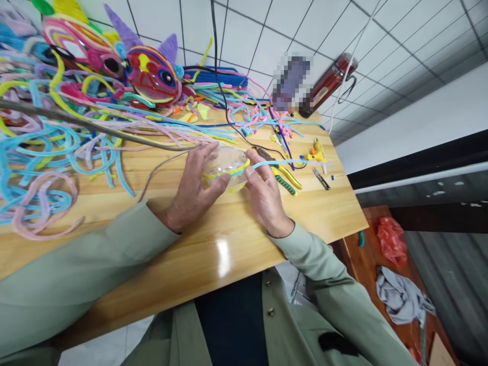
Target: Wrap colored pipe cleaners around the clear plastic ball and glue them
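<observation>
Between both hands sits a clear, rounded plastic shell (229, 158), held above the table. A yellow pipe cleaner (240, 166) runs across its middle, and a light blue pipe cleaner (274, 162) lies along it and trails off to the right. My left hand (196, 185) wraps round the shell's left side, its thumb pressing on the pipe cleaners. With thumb and fingers, my right hand (263, 190) pinches the light blue pipe cleaner at the shell's right edge. The shell's underside is hidden.
Pipe cleaners (68, 137) in many colours heap on the left. Two decorated fish-like figures (152, 76) stand behind. Green-yellow pliers (285, 180), a yellow glue gun (314, 152), small snips (321, 179) and a red thermos (328, 86) lie to the right. Cables cross the table (202, 259).
</observation>
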### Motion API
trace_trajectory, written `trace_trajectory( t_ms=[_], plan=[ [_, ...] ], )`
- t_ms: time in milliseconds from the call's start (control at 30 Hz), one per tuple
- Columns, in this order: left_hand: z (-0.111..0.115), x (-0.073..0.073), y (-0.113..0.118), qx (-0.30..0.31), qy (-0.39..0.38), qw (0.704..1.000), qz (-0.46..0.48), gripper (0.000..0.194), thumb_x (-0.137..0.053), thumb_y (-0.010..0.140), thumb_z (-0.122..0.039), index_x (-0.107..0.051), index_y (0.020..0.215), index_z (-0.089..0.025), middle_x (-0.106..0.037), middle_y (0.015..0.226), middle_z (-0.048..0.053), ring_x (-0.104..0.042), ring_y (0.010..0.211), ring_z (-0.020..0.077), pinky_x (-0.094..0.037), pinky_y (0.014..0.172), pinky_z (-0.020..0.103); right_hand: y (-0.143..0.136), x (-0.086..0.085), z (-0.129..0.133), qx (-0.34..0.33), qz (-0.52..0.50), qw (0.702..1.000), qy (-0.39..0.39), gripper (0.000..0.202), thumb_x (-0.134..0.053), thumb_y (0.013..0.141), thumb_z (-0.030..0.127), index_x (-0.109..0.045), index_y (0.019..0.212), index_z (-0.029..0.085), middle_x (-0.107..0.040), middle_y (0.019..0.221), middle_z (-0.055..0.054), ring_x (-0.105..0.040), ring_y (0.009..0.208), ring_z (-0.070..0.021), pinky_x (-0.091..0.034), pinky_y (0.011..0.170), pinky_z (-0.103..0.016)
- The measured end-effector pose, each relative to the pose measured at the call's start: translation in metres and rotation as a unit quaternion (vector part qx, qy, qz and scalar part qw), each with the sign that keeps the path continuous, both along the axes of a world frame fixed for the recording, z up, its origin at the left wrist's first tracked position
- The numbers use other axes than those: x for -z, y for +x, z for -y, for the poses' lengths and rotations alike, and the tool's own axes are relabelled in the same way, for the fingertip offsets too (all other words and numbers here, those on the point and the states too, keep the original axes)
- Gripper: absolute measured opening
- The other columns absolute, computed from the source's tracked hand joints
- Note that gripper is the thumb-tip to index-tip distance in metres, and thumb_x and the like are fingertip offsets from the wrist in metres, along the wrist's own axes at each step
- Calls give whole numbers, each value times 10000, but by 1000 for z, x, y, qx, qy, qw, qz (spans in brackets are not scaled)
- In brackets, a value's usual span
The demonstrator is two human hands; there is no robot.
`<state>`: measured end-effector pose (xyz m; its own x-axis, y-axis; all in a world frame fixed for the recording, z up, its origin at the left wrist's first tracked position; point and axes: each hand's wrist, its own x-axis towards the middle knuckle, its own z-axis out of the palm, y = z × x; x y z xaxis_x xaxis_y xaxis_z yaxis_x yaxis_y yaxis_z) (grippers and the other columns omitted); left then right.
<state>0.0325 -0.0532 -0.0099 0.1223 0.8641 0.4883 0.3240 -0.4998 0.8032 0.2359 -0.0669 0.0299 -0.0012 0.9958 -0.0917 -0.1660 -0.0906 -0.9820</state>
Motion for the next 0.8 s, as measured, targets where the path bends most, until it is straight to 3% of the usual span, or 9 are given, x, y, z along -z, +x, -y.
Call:
trace_trajectory(
  t_ms=[100, 200, 267, 533, 667, 800],
  plan=[
    [-1, -1, 2, 26, -13, 999, 14, 594, -741, 1123, -538, -538, 1641, -327, -667, 1657, 145, -629, 1595, 392, -557, 1385, 688, 4, 1, -1, 1, 30, 999, 24, 647, -923, 940, 696, -745, 1476, 379, -757, 1676, -55, -685, 1584, -334, -575, 1341, -559],
    [-1, 2, 4, 66, -67, 994, 54, 641, -775, 1091, -578, -518, 1608, -300, -632, 1678, 169, -668, 1565, 377, -690, 1229, 583, 7, 1, -2, 0, 43, 998, 38, 517, -901, 962, 659, -744, 1365, 377, -805, 1547, -52, -744, 1471, -319, -618, 1263, -545],
    [0, 4, 4, 78, -86, 991, 67, 672, -793, 1077, -581, -504, 1609, -290, -609, 1705, 183, -658, 1590, 378, -711, 1195, 550, 7, 1, -3, 5, 27, 999, 35, 448, -920, 948, 613, -739, 1275, 367, -813, 1516, -43, -756, 1431, -302, -617, 1258, -532],
    [-2, 3, -4, 72, -7, 997, -19, 658, -731, 1123, -480, -495, 1718, -325, -615, 1727, 151, -580, 1664, 389, -471, 1451, 676, 8, 3, -6, 4, -20, 1000, 14, 371, -962, 903, 564, -712, 1056, 338, -838, 1457, -32, -734, 1481, -294, -563, 1341, -528],
    [-3, 5, -3, 86, -2, 996, -17, 638, -721, 1130, -466, -497, 1707, -312, -604, 1715, 159, -590, 1640, 384, -484, 1431, 660, 9, 5, -7, 6, -35, 999, 4, 384, -1016, 860, 548, -744, 1018, 327, -848, 1449, -34, -743, 1450, -287, -534, 1362, -507],
    [-4, 12, -2, 96, -35, 995, 19, 655, -749, 1126, -567, -505, 1690, -341, -596, 1703, 142, -602, 1629, 380, -479, 1434, 650, 8, 5, -6, 22, -60, 998, -3, 399, -1071, 811, 533, -782, 984, 320, -871, 1415, -23, -762, 1381, -277, -562, 1307, -475]
  ],
)
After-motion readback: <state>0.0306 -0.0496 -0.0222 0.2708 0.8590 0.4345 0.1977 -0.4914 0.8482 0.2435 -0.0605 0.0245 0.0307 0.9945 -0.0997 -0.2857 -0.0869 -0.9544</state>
